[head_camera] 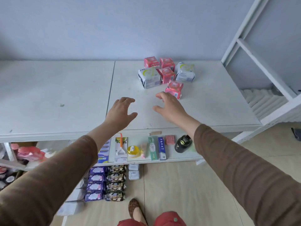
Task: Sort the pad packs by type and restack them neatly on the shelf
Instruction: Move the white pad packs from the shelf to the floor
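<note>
On the white shelf top [203, 108] lies a loose cluster of pad packs at the back right. Several are small pink packs; the nearest pink pack [174, 88] sits apart at the front, another pink pack [167, 74] stands in the middle of the cluster. Two larger white packs flank them, one on the left [149, 77] and one on the right [185, 71]. My right hand [169, 106] hovers empty, fingers spread, just short of the nearest pink pack. My left hand [121, 111] hovers beside it, empty, fingers loosely curved.
A white shelf frame [260, 66] rises at the right, with white folded goods [263, 98] inside. A lower shelf [179, 158] holds toothpaste boxes [157, 148], a peeler and a black item. Purple and dark packs [105, 181] stand below. The shelf top's left half [48, 95] is bare.
</note>
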`<state>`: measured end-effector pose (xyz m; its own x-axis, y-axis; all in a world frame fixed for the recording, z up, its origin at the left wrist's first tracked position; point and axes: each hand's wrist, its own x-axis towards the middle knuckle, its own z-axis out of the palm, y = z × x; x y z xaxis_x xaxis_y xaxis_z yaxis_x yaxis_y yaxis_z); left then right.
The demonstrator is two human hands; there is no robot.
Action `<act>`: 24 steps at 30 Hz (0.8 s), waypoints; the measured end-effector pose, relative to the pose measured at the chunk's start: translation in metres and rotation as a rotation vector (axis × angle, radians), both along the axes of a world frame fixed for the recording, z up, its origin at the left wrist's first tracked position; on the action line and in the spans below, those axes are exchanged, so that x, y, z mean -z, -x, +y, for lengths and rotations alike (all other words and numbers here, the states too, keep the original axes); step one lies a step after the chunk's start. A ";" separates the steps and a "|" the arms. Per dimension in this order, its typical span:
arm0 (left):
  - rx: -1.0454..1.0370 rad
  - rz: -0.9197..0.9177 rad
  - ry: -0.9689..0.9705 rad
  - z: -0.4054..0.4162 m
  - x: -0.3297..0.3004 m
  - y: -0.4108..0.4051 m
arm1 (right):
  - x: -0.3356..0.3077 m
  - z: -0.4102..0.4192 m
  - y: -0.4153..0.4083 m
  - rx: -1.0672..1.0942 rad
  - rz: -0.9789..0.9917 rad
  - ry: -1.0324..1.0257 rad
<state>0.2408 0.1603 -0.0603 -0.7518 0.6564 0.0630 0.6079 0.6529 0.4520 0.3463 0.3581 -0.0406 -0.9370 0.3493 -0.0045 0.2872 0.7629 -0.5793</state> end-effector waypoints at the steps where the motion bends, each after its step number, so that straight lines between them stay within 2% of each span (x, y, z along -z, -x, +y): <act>1: 0.000 -0.007 0.001 0.005 -0.001 0.010 | 0.001 0.007 0.010 0.018 0.008 0.015; 8: -0.035 -0.073 -0.034 0.053 -0.006 0.075 | -0.002 0.079 0.066 0.225 0.038 0.045; 18: -0.284 -0.330 -0.144 0.149 0.009 0.155 | 0.016 0.243 0.114 0.489 0.079 0.039; 21: -0.348 -0.438 -0.174 0.165 0.015 0.173 | 0.030 0.274 0.125 0.528 0.046 0.141; 24: -0.321 -0.516 -0.150 0.170 0.022 0.177 | 0.045 0.288 0.128 0.455 -0.044 0.371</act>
